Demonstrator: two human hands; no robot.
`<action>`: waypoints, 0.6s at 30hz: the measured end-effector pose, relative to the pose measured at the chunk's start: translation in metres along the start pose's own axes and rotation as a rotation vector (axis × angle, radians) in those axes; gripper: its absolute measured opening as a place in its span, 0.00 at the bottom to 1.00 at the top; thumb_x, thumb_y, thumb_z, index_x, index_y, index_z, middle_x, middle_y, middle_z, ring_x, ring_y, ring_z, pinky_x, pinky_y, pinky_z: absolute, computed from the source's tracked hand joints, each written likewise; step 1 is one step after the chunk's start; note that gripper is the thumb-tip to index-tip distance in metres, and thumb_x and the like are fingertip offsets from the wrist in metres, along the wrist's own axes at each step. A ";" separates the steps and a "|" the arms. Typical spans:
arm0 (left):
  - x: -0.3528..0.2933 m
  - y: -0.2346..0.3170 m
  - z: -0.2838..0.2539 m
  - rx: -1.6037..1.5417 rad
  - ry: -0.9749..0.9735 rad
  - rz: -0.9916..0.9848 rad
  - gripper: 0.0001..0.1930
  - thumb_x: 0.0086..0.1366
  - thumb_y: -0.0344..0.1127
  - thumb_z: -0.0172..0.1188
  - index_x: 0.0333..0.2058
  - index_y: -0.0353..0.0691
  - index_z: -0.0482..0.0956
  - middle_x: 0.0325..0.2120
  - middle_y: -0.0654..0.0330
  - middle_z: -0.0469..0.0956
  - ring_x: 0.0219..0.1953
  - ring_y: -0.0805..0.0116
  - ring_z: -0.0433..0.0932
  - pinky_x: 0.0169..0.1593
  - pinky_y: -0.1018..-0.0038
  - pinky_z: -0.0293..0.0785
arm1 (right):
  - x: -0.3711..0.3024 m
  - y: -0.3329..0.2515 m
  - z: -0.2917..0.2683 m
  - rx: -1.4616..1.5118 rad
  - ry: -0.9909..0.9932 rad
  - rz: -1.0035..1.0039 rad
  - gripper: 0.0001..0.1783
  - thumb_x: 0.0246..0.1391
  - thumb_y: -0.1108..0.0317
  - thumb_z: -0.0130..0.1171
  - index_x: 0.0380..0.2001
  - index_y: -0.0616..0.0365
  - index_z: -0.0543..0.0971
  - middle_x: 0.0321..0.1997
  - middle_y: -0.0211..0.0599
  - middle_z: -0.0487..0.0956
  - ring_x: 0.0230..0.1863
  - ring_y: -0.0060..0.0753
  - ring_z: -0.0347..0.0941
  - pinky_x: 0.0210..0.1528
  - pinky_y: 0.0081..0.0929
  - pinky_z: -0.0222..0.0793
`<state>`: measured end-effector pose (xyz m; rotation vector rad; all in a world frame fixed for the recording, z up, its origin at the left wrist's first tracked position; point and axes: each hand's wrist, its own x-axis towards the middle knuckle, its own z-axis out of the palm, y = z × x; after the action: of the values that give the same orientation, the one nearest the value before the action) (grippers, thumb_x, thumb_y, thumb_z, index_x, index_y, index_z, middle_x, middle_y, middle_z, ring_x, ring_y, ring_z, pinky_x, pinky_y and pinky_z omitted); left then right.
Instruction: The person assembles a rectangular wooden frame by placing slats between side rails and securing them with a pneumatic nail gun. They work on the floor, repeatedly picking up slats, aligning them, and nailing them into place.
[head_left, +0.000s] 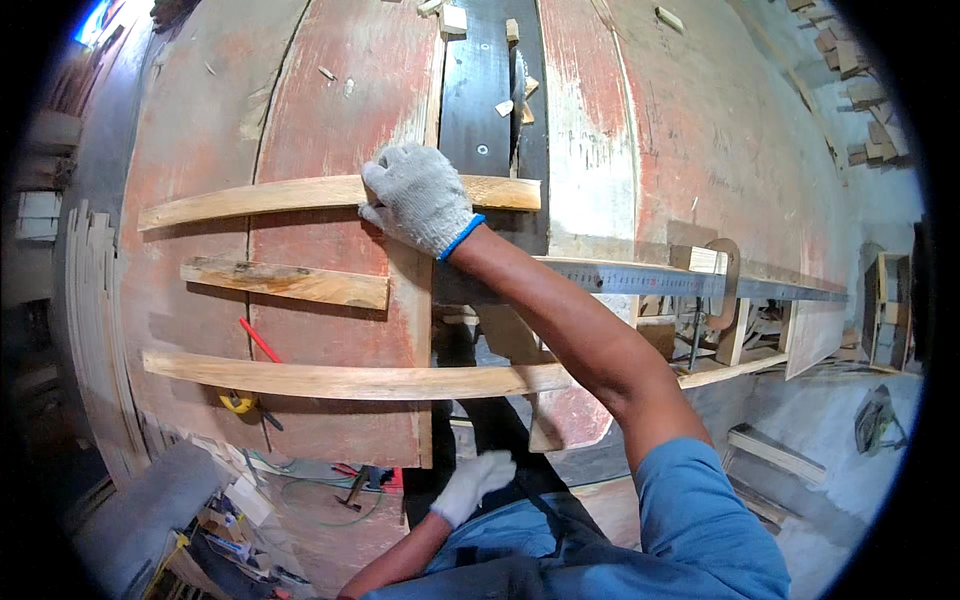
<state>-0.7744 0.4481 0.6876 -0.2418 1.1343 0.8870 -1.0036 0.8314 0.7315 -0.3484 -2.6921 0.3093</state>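
Note:
My right hand (415, 200), in a white knit glove with a blue cuff, is closed over a long pale wooden strip (260, 198) lying across the worn reddish table. The strip's right end reaches onto a dark metal plate (475, 130), below a circular saw blade (518, 100) standing in its slot. Nearer me lie a shorter wooden piece (290, 283) with dark grain and another long strip (340, 381), its right part passing under my right arm. Low in front of my body is my gloved left hand (478, 487), fingers stretched out, holding nothing.
A steel ruler (600, 277) runs along a wooden rail at the right, with a C-clamp (722, 285) on it. A red pencil (260, 341) and yellow tape measure (237, 402) lie at the left. Offcuts (453, 20) sit near the blade; a hammer (350, 497) lies below.

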 end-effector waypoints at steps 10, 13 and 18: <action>0.163 -0.028 0.064 -1.071 0.200 -0.014 0.34 0.76 0.56 0.49 0.69 0.37 0.61 0.64 0.42 0.69 0.67 0.43 0.67 0.75 0.56 0.58 | -0.004 -0.001 0.007 0.034 0.019 0.047 0.19 0.47 0.50 0.71 0.31 0.53 0.80 0.34 0.41 0.79 0.40 0.48 0.78 0.44 0.46 0.74; 0.169 -0.019 0.064 -1.092 0.209 -0.014 0.32 0.76 0.54 0.49 0.68 0.37 0.63 0.64 0.43 0.70 0.64 0.44 0.70 0.72 0.57 0.63 | -0.005 0.001 0.010 0.048 0.039 0.047 0.20 0.47 0.49 0.72 0.31 0.53 0.80 0.34 0.42 0.78 0.40 0.48 0.78 0.43 0.46 0.73; 0.222 -0.057 0.041 0.437 0.447 0.388 0.23 0.71 0.48 0.59 0.53 0.33 0.79 0.50 0.47 0.82 0.52 0.50 0.81 0.59 0.56 0.74 | 0.001 -0.007 0.004 0.059 -0.006 0.064 0.19 0.46 0.54 0.75 0.33 0.53 0.79 0.36 0.41 0.79 0.41 0.49 0.77 0.44 0.45 0.73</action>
<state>-0.6761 0.5434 0.5001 0.1581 1.8004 0.9186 -1.0074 0.8246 0.7296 -0.4167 -2.6753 0.4078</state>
